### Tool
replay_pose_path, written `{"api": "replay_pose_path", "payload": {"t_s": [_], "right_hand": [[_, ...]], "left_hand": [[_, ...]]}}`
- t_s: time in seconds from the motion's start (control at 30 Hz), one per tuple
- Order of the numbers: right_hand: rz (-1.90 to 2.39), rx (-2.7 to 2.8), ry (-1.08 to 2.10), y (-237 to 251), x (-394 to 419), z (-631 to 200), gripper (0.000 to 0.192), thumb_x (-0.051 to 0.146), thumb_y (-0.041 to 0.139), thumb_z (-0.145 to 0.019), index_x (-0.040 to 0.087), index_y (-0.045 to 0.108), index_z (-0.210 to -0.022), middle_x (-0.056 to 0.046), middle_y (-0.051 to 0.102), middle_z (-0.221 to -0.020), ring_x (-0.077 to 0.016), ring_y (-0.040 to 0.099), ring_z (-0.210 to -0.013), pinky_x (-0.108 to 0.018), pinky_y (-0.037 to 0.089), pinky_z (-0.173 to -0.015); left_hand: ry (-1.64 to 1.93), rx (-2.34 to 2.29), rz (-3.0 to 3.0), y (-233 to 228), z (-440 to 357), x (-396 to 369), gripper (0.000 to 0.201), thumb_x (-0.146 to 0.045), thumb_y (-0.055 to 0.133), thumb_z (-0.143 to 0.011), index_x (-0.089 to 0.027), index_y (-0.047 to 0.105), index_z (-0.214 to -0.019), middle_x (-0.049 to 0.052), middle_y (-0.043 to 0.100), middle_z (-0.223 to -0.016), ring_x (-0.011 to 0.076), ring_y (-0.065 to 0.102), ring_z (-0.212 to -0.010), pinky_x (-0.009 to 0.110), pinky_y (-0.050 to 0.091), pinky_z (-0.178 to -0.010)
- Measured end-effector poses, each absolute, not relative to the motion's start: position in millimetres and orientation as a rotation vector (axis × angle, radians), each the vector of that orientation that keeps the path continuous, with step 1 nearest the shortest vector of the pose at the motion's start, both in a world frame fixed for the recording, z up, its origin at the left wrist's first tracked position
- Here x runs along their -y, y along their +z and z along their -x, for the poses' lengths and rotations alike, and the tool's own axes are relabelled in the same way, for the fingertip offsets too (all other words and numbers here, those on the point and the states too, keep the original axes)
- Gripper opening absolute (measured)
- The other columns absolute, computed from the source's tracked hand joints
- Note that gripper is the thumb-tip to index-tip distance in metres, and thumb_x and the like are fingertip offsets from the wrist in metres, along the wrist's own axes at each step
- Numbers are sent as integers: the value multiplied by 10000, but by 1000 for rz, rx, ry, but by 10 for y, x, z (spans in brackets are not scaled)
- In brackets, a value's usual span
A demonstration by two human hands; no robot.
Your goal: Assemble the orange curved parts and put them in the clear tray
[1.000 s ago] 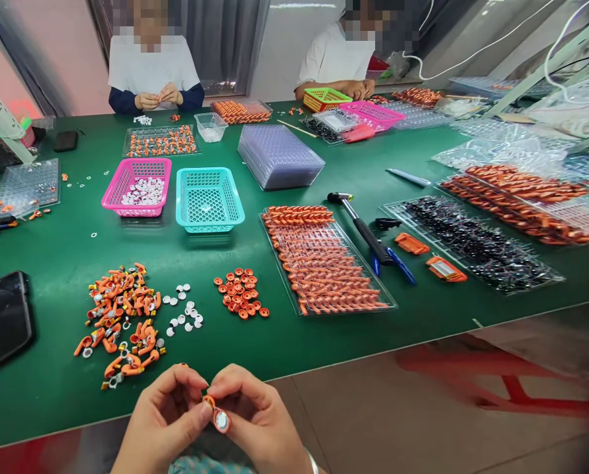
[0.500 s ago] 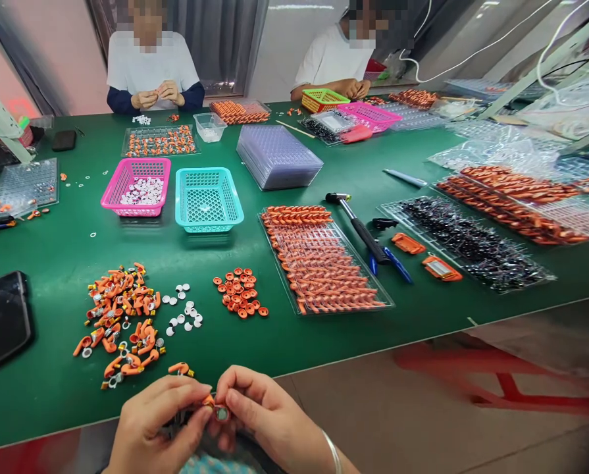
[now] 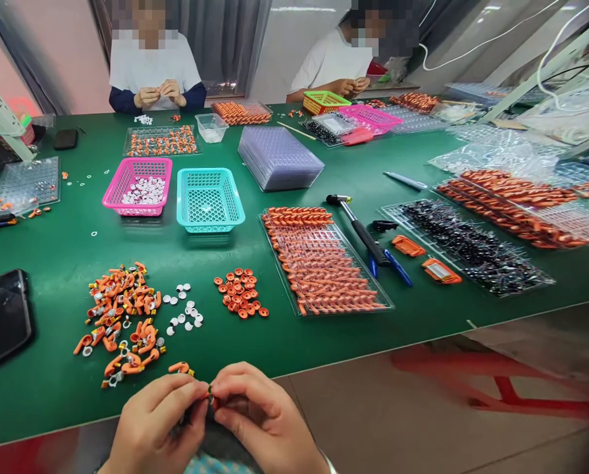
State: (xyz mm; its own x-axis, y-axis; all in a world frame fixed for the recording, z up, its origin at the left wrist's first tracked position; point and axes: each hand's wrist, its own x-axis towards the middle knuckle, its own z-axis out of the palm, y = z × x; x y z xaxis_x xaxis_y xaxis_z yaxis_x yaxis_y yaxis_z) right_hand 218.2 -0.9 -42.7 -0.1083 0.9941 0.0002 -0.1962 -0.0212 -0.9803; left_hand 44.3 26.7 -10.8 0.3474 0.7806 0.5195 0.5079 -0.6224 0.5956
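Close to the table's front edge, my left hand [image 3: 158, 421] and my right hand [image 3: 264, 415] meet fingertip to fingertip. Both are closed in a pinch around a small orange earbud housing [image 3: 212, 396], which the fingers mostly hide. A single orange housing [image 3: 179, 368] lies just beyond my left hand. Behind it spreads a pile of stemmed orange earbud housings [image 3: 124, 296] with silvery and yellow parts. To the pile's right are small white discs [image 3: 189, 315], then a cluster of round orange caps [image 3: 241, 293].
A pink basket [image 3: 111, 197] holds white pieces beside a turquoise basket [image 3: 210, 227]. Right of them are a tray of orange parts [image 3: 324, 263], a hammer [image 3: 358, 227] and a tray of black wired parts [image 3: 472, 243]. A phone [image 3: 2, 319] lies left. Two people sit opposite.
My right hand has turned inward and its fingers have closed over the housing, hiding the round end that showed before. The piles on the table look the same.
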Motion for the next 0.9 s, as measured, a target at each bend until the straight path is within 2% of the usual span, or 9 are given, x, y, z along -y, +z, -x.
{"api": "replay_pose_path", "payload": {"t_s": [0.13,0.47,0.6,0.73,0.83,0.9], "right_hand": [[1046,1257,1177,-434,40,-2165,190,116,695,-824,247,729,-956,-57,691,-881,-187,673,-798,-271,564,-711],[1005,1113,1068,-452,45,-2075,216,101,758,-782,275,746,-910,-36,743,-855,-193,709,-799,-273,580,-738],[1004,1159,1009,-425,45,-2082,289,56,747,-777,299,755,-933,-26,756,-872,-184,721,-793,-262,590,-731],[1001,1213,926,-427,50,-2082,372,16,731,-772,324,754,-979,-24,765,-903,-183,733,-793,-258,604,-724],[1015,1213,906,-435,54,-2084,387,10,739,-764,331,757,-978,-22,773,-907,-187,739,-794,-261,608,-732],[995,1203,925,-435,56,-2090,389,11,745,-762,335,758,-976,-17,776,-907,-185,740,-793,-260,608,-733]], "left_hand": [[1163,-1154,-2321,-146,-427,-242,263,-36,673,-747,-206,711,-944,49,780,-811,168,750,-691,190,604,-698],[1049,-1114,-2406,-203,-351,-153,378,-44,663,-773,-243,705,-1091,61,787,-934,184,742,-777,225,582,-717],[1050,-1120,-2428,-226,-329,-157,423,-66,622,-815,-260,683,-1186,77,781,-995,200,747,-835,241,586,-755],[1074,-1023,-2295,-186,-344,-174,484,-19,576,-824,-253,654,-1240,76,767,-1028,188,744,-878,206,584,-774],[1021,-1005,-2067,-139,-369,-183,431,-10,587,-820,-265,693,-1152,52,768,-971,176,740,-835,182,576,-741],[916,-1082,-1783,-114,-392,-192,240,-93,645,-832,-246,728,-997,40,761,-865,173,726,-749,182,569,-672]]}}
